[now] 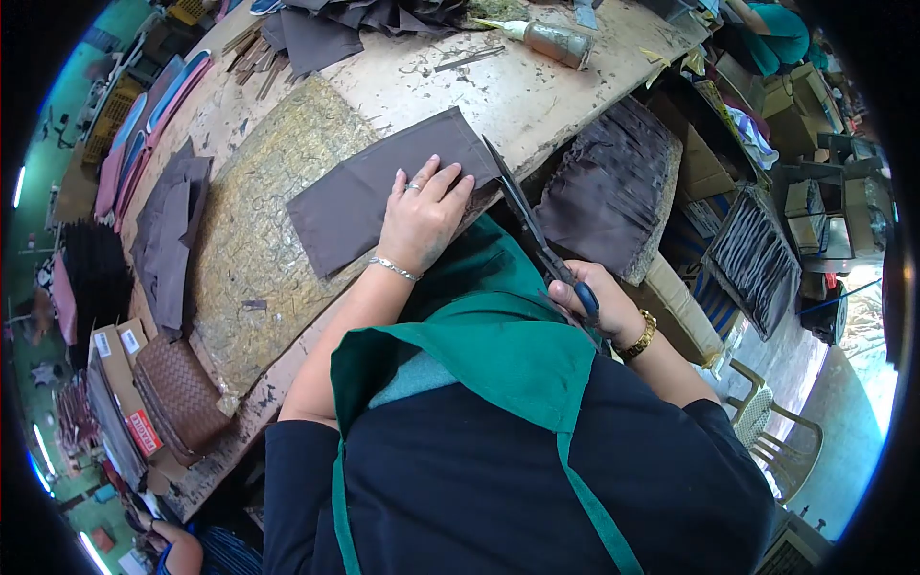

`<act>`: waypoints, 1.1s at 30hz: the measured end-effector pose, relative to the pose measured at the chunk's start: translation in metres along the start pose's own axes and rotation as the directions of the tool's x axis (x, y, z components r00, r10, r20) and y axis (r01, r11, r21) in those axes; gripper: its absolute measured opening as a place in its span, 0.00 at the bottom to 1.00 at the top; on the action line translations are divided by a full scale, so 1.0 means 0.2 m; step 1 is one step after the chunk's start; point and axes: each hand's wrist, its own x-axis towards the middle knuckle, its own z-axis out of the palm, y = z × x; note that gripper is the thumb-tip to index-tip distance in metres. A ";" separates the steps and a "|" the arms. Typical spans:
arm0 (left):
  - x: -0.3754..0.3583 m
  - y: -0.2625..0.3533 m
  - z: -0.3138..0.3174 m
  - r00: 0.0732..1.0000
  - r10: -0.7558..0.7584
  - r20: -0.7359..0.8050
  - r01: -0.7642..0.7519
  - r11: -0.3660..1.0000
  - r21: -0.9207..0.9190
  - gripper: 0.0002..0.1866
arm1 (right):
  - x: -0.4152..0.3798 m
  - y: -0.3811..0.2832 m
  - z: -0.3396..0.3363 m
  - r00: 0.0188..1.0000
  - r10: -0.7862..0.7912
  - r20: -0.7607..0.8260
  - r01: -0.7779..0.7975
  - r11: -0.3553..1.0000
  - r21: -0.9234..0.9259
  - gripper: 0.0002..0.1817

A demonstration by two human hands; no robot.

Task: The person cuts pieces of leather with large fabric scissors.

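A dark brown rectangular piece of fabric (335,216) lies folded flat near the table's front edge. My left hand (422,225) rests on it with fingers stretched out, pressing it down. In my right hand (606,299) is a pair of large scissors (525,213), my fingers wrapped round the dark blue handles. Their blades point up and away from me, right at the fabric's right end. Beneath the fabric's left part is a rough, glue-crusted tan board (254,220).
More dark fabric pieces (172,235) lie at the left, others at the back. A glue-stained bottle (556,43) lies at the far edge. A woven brown bag (182,388) sits front left. Boards of gathered dark fabric (609,192), boxes and a chair (767,422) stand right.
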 end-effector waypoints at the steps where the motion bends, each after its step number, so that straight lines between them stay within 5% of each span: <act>1: 0.00 0.00 0.00 1.000 -0.005 0.003 0.005 1.000 -0.004 0.13 | 0.00 0.00 0.00 1.000 -0.009 -0.019 0.009 1.000 -0.014 0.27; 12: 0.00 0.00 -0.01 1.000 -0.019 0.001 0.019 0.999 -0.039 0.12 | -0.03 -0.01 0.02 0.994 -0.023 -0.107 0.008 0.989 -0.146 0.25; 24: -0.01 0.00 -0.02 0.999 0.026 -0.020 -0.027 0.997 -0.068 0.12 | 0.06 -0.05 0.01 1.000 -0.010 0.021 0.009 1.000 0.028 0.25; 33: -0.01 0.00 -0.02 1.000 0.013 -0.026 -0.015 0.996 -0.090 0.12 | 0.03 -0.05 0.05 0.995 -0.045 -0.092 0.029 0.985 -0.168 0.26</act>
